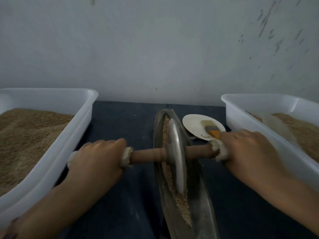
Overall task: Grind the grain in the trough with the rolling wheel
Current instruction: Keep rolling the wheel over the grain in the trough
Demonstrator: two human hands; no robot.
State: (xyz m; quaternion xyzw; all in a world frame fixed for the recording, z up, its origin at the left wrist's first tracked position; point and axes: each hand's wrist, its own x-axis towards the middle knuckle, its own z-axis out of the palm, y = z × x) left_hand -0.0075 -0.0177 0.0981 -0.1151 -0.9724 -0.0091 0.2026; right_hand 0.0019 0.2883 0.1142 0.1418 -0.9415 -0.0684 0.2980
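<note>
The left hand [96,156] and right hand [245,149] each clench a cloth-wrapped end of the wooden axle [146,155], which lies crosswise. Between them the metal wheel [176,152] stands in the boat-shaped trough [198,213], its length running away from the person, grain [179,200] beneath.

Two white tubs [51,135] [259,118] of grain flank a brush [213,130] on a plate [193,125].

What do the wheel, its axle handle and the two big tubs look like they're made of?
Rolling wheel: likely metal, grey with a dull sheen along its rim. Axle handle: apparently turned wood, matte brown with lathe-like rings near the wheel. Left tub and right tub: probably plastic, white, smooth, slightly translucent, with rolled rims.
</note>
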